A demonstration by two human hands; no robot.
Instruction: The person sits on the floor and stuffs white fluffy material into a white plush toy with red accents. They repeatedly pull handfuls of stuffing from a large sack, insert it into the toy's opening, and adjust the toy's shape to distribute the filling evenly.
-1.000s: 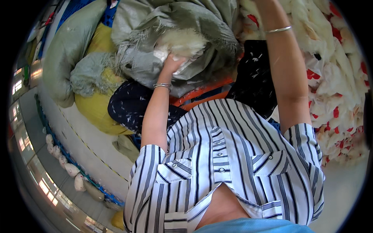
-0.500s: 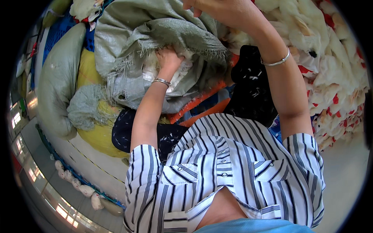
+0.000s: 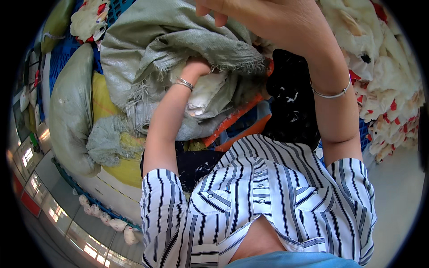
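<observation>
Head view first, scanning from the left: we are seeing a long grey-green sack (image 3: 70, 111) lying on its side against a yellow bag (image 3: 111, 147), the two seemingly wedged together so the pile props itself up on the blue crates (image 3: 60, 58). Next we are looking at the grey woven sack (image 3: 170, 53), its frayed mouth (image 3: 210, 53) lifted open, apparently so the white stuffing (image 3: 203, 94) inside can be reached. Our left hand (image 3: 196, 68) is pushing wrist-deep into that mouth, forearm angling up from the striped sleeve, a thin bangle (image 3: 184, 83) at the wrist; its fingers are buried under the fabric, so we cannot tell whether the grip is closed on anything. Moving right, our right hand (image 3: 250, 13) is rising high over the sack's upper edge, elbow bent and arm nearly vertical, a silver bracelet (image 3: 331, 93) around the wrist; the fingers are curling, but the top edge is cutting them off, so its grip is unclear too. Beneath that arm a black cloth (image 3: 290, 102) is draping over orange strips (image 3: 232, 123), and farthest right white-and-red plush toys (image 3: 389, 94) are heaping up.
</observation>
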